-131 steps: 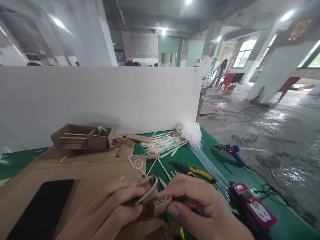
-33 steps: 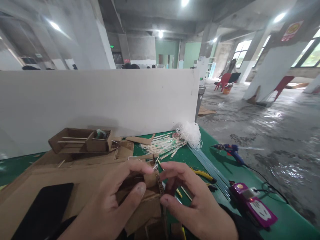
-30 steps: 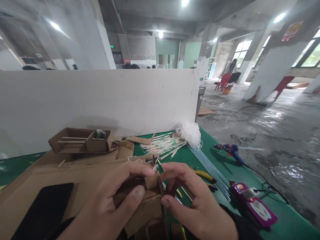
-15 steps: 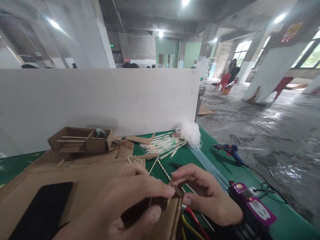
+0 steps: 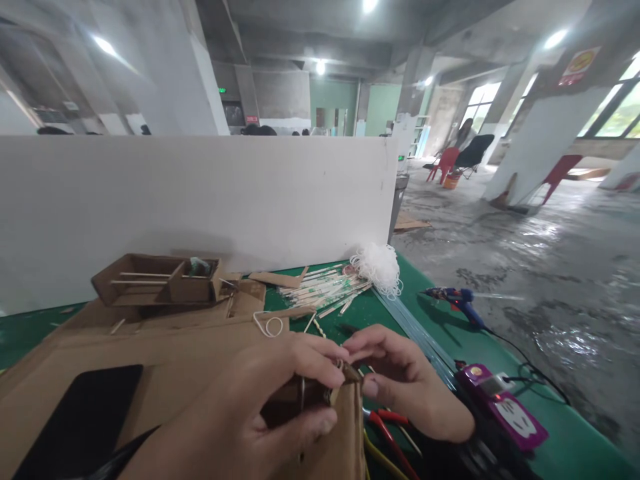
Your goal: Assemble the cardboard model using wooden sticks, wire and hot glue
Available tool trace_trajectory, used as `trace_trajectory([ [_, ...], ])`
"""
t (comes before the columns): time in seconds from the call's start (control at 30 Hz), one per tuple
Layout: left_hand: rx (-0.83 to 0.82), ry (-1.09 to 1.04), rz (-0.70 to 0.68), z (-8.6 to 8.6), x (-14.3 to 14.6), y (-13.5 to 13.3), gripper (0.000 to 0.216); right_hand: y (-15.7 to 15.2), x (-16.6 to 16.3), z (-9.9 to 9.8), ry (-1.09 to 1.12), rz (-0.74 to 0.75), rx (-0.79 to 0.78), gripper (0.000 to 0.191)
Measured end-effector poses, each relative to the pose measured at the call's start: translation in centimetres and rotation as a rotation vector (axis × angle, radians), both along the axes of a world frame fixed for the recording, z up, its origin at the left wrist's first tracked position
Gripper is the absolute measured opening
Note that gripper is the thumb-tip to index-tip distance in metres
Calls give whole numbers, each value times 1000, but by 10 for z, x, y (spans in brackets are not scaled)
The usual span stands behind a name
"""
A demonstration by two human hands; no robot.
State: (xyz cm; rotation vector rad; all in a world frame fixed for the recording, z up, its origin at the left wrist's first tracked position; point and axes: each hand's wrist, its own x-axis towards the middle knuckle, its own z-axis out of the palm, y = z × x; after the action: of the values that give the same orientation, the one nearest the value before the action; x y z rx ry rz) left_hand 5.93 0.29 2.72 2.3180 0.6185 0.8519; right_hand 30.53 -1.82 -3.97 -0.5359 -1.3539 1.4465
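A brown cardboard box (image 5: 345,433) is low in front of me, between my hands and partly hidden by them. My left hand (image 5: 280,393) curls over its near corner, forefinger and thumb closed around a small piece at the edge that I cannot clearly make out. A thin stick (image 5: 303,393) shows behind those fingers. From the other side, my right hand (image 5: 410,387) grips the same corner, fingertips meeting the left ones. Below it lie pliers with red handles (image 5: 387,437) and a yellow-handled tool (image 5: 383,460).
A divided cardboard box (image 5: 155,280) with sticks across it stands at the back left. A black phone-like slab (image 5: 83,420) lies on cardboard. Wooden sticks (image 5: 325,287), white elastic loops (image 5: 376,267), a blue glue gun (image 5: 460,303) and a purple power strip (image 5: 505,407) are farther right.
My left fingers have shifted slightly at the corner, and my right hand has closed in toward them. In the background, a person has moved, exposing more of a black chair.
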Motion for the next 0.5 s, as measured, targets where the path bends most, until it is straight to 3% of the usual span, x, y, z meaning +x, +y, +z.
trace_trajectory([
  [0.13,-9,-9,16,-1,-2,-5,40,-18,2,-20,-212,-151,14,33],
  [0.23,18,-5,36,-2,-4,-8,38,-31,8,-37,-499,-163,-8,40],
  [0.37,22,-4,63,-6,-5,-12,37,-39,12,-37,-645,-83,-51,68],
  [0.5,26,-27,61,-9,-4,-14,38,-39,6,-40,-725,66,-48,110],
])
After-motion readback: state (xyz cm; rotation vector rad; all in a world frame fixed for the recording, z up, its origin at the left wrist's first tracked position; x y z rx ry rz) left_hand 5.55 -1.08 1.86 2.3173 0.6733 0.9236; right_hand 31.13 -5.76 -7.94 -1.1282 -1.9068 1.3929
